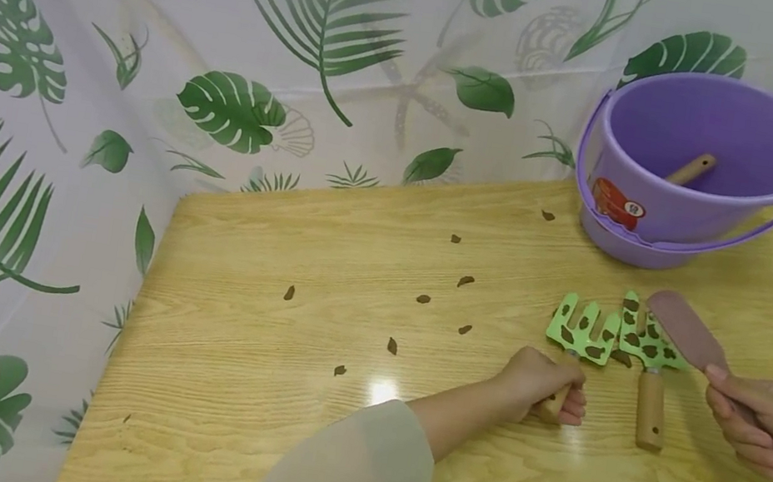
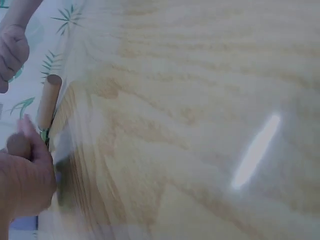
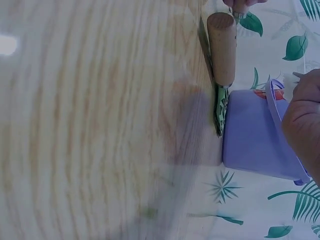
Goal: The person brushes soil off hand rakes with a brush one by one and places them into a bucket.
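My left hand [image 1: 537, 383] grips the wooden handle of a green garden fork [image 1: 582, 329] with brown flakes on its tines. The fork's rounded handle end pokes out of the fist in the left wrist view. Just right of it, a second green hand fork [image 1: 649, 413] lies on the table, its head flecked with brown and its wooden handle toward me. My right hand [image 1: 771, 424] holds a flat, dusty-pink, paddle-shaped tool [image 1: 692, 332] by its narrow end. The broad end overlaps the second fork's head in the head view.
A purple bucket [image 1: 621, 244] with a lowered handle stands at the back right. A wooden handle [image 1: 694, 168] shows inside it. Several brown flakes [image 1: 424, 299] are scattered over the wood-grain table [image 1: 220, 383]. Leaf-patterned cloth [image 1: 405, 25] hangs behind and to the left.
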Motion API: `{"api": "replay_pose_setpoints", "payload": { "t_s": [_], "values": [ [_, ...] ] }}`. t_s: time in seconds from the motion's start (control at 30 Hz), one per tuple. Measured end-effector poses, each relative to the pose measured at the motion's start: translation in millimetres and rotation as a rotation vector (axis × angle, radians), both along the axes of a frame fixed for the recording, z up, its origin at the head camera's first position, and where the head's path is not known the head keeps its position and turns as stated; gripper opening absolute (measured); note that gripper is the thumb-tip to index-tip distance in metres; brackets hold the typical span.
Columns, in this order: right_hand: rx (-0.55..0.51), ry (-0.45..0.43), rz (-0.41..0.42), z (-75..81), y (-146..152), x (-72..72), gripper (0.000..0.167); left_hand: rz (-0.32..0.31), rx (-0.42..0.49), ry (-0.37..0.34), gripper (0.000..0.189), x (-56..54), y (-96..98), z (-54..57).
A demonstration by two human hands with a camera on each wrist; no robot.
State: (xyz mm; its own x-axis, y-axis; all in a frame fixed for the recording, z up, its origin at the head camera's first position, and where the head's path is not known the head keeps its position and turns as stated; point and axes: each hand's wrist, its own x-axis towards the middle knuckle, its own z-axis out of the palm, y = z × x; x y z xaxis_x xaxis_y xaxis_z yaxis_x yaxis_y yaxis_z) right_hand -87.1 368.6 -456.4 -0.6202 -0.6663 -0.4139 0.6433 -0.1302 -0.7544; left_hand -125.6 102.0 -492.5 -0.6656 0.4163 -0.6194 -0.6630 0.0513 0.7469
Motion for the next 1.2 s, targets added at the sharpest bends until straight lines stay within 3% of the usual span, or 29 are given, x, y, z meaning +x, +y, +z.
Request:
{"api": "replay_pose_setpoints", "payload": {
  "t_s": [0.07, 0.17, 0.27, 0.4, 0.67, 0.83, 1.1, 1.2],
  "values": [
    [-0.007, 0.001, 0.001, 0.4, 0, -0.3, 0.05, 0.051, 0.148, -0.181, 0.022, -3.1, 0.6, -2.1],
    [-0.025, 0.001, 0.013, 0.1, -1, -0.3, 0.051, 0.064, 0.275, -0.361, 0.031, -7.9, -1.1, -4.5],
    [-0.04, -0.012, 0.023, -0.3, -2, 0.3, 0.052, 0.056, 0.373, -0.483, 0.045, -11.4, -4.7, -6.5],
    [-0.081, -0.052, 0.05, 0.9, -5, 0.3, 0.054, 0.078, 0.454, -0.572, 0.048, -14.3, -10.7, -8.5],
    [-0.204, -0.087, 0.104, 6.3, -15, -2.3, 0.057, 0.083, 0.496, -0.592, 0.042, -16.9, -27.5, -7.3],
    [-0.213, -0.079, 0.122, 10.8, -21, -3.7, 0.057, 0.036, 0.539, -0.583, 0.039, -18.9, -42.0, 1.1],
    [-0.203, -0.047, 0.159, 20.1, -35, -7.6, 0.056, -0.081, 0.538, -0.507, 0.037, -19.3, -63.9, 17.3],
    [-0.197, -0.032, 0.169, 23.0, -44, -10.0, 0.055, -0.111, 0.554, -0.514, 0.035, -17.1, -70.4, 21.9]
  ]
}}
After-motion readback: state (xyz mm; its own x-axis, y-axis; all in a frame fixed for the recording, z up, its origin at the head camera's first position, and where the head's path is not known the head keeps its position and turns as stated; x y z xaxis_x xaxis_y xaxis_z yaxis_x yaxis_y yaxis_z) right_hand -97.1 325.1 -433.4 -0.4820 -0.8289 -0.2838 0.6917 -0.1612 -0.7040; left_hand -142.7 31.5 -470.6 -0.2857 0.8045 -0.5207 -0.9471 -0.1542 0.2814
